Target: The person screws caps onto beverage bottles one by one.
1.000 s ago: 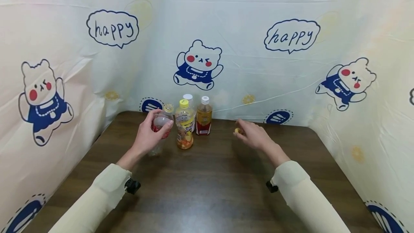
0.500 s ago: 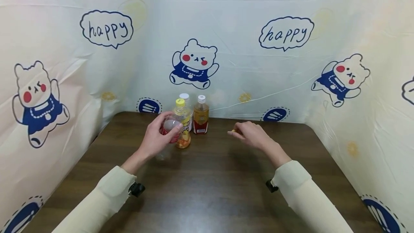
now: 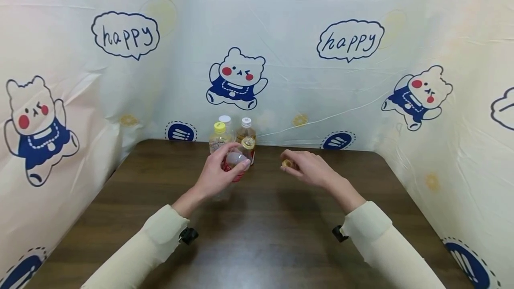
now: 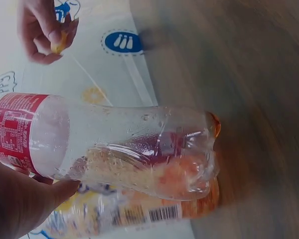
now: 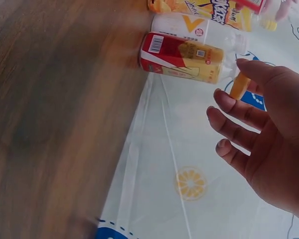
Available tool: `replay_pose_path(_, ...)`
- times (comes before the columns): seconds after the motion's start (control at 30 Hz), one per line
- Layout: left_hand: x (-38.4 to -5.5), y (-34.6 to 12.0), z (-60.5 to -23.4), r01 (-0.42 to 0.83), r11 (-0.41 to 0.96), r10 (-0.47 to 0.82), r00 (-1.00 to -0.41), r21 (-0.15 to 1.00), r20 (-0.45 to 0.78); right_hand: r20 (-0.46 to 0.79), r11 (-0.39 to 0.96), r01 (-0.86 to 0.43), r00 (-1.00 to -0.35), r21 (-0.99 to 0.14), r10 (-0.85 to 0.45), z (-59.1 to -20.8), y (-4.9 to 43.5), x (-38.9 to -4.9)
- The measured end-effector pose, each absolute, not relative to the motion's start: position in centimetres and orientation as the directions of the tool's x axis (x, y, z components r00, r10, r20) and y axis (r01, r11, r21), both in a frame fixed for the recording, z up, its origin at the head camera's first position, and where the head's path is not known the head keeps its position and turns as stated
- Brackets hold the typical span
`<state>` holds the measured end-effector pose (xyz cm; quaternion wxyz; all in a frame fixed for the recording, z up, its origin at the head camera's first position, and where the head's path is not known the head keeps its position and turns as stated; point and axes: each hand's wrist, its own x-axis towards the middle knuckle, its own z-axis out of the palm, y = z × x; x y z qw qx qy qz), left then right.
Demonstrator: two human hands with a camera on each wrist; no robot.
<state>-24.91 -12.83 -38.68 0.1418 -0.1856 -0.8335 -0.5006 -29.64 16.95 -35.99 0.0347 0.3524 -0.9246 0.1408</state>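
Observation:
My left hand [image 3: 214,174] grips a clear plastic bottle [image 4: 124,137] by its red label [image 4: 15,130]. The bottle is tilted in the head view, its uncapped mouth [image 3: 248,142] pointing up and slightly right. Droplets cling to the wall in the left wrist view. Between thumb and index finger, my right hand [image 3: 308,168] pinches a yellow-orange bottle cap [image 5: 240,86]; the other fingers are loosely bent. A gap separates the cap from the bottle mouth to its left.
Behind the left hand stand a yellow-capped bottle [image 3: 219,135], a white-capped bottle [image 5: 189,31] and a bottle with a red and gold label [image 5: 182,57]. The brown table [image 3: 257,235] backs onto a printed curtain [image 3: 297,75].
The left hand has carried the clear bottle rightward, past the yellow-capped bottle and closer to the right hand. The right hand keeps its pinch on the cap and has moved little.

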Motion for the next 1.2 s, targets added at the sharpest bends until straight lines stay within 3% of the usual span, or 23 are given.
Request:
replay_pose_path(0.53,-26.5,-8.8,-39.7,0.450,0.412,0.196,-0.893,0.792,0.405,0.172,0.740,-0.623,-0.781,-0.254,-0.600,-33.3,18.5,-28.0)
replay_pose_path(1.03,-28.1,-6.4,-39.6,0.426,0.390,0.212,-0.904,0.816,0.371,0.255,0.643,-0.679,-0.732,-0.355,-0.632,-29.0,18.6,-27.6)
replay_pose_path(1.2,-28.3,-5.6,-39.3,0.454,0.384,0.233,-0.890,0.804,0.392,0.256,0.658,-0.675,-0.737,-0.333,-0.626,-27.5,18.5,-27.6)
